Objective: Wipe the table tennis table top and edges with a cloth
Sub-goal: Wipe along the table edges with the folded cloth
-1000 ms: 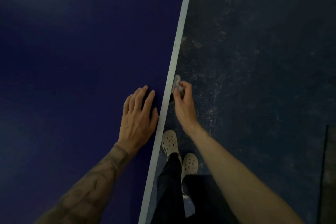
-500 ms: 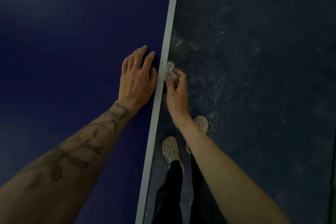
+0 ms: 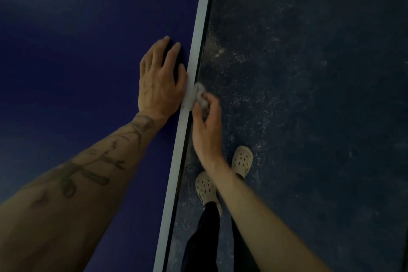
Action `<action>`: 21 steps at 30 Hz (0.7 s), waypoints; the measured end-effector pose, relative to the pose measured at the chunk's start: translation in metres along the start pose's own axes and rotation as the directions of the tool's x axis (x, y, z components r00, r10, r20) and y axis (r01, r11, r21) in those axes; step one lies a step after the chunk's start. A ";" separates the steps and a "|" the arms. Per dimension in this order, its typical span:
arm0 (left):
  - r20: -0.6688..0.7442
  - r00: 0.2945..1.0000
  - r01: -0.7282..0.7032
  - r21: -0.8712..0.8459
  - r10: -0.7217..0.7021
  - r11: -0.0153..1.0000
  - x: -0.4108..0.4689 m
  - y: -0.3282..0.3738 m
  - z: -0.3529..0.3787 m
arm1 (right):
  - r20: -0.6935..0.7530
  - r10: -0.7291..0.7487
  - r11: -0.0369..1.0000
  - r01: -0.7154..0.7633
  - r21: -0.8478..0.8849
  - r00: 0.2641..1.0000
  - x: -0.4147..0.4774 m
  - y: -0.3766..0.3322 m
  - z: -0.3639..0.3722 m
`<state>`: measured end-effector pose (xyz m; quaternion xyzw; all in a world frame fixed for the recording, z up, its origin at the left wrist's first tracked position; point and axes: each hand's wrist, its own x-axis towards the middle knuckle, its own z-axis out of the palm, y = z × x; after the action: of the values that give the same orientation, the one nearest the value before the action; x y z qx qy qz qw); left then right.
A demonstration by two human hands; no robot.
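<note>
Right hand (image 3: 206,121) pinches balled cloth (image 3: 199,93) against worktop (image 3: 88,51) edge; left hand (image 3: 160,81) flat, empty. Small wad could slip off the edge.

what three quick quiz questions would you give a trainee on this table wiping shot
1. True or false: the left hand lies flat on the table.
2. Which hand holds the cloth? A left hand, B right hand, C both.
3. Fill in: the cloth is against the table's white ____.
Key: 1 true; 2 B; 3 edge.
</note>
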<state>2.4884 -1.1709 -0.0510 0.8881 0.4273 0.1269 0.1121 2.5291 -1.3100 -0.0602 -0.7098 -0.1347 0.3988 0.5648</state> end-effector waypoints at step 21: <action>0.038 0.999 -0.008 0.026 0.007 1.000 0.007 -0.006 0.004 | 0.086 0.034 0.996 -0.027 -0.081 0.996 0.062 -0.025 -0.012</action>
<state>2.4899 -1.1625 -0.0559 0.8933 0.4235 0.1048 0.1080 2.5841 -1.2702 -0.0623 -0.7156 -0.1640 0.4325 0.5234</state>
